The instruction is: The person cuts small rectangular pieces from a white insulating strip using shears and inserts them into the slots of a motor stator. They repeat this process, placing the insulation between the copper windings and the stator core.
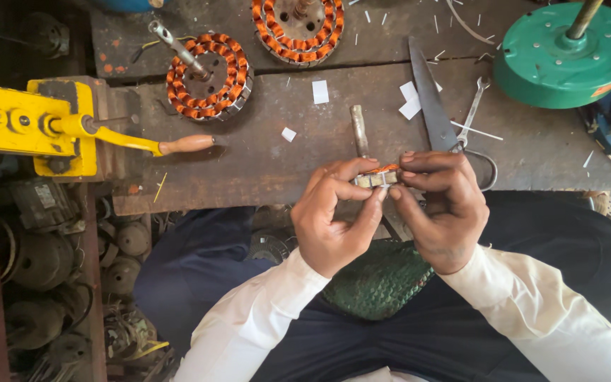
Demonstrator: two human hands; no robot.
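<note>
Both my hands meet at the near edge of a dark wooden workbench (pixel 270 155). Between the fingertips sits a small metal stator (pixel 377 177) with orange copper winding on top. My left hand (pixel 334 216) pinches its left side with thumb and fingers. My right hand (pixel 440 209) grips its right side, fingers curled over the top. A metal shaft (pixel 358 131) sticks out beyond the stator toward the bench's middle. Most of the stator is hidden by my fingers.
Two wound stators (pixel 208 76) (pixel 298 28) lie further back. Large scissors (pixel 436 113) and a wrench (pixel 472 110) lie right of my hands. A green motor housing (pixel 567 60) stands far right, a yellow winding machine (pixel 30 124) with handle left. Old motors (pixel 44 262) fill the floor left.
</note>
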